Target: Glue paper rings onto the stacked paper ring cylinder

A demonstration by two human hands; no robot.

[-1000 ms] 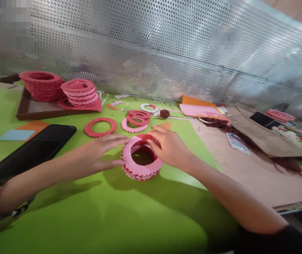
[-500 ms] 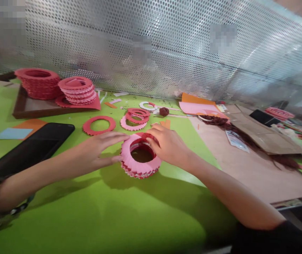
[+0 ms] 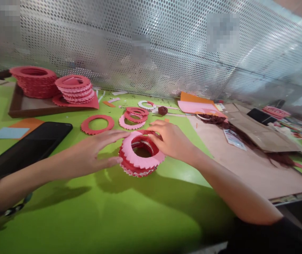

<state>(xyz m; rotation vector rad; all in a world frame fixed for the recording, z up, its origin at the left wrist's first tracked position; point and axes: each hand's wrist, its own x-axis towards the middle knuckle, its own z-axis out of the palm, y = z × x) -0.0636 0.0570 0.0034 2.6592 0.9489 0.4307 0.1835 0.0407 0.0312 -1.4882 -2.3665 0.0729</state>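
A stack of zigzag-edged paper rings, in red, pink and white layers, stands on the green table. Its uppermost pink paper ring sits off-centre to the right, with red showing beneath on the left. My right hand pinches this ring at its right rear, thumb at the inner edge. At the stack's left side is my left hand, fingers and thumb spread, their tips at or very near the rim. Just behind lie a loose red paper ring and a small overlapping group of red and pink rings.
A brown tray with tall ring stacks stands back left. A black phone lies beside my left forearm. Brown paper and cardboard cover the right side. A perforated metal screen rises behind the table.
The top pink ring has shifted right with my right hand, baring more red on the stack's left side. My left hand stays beside the stack. The whole view has shifted slightly.
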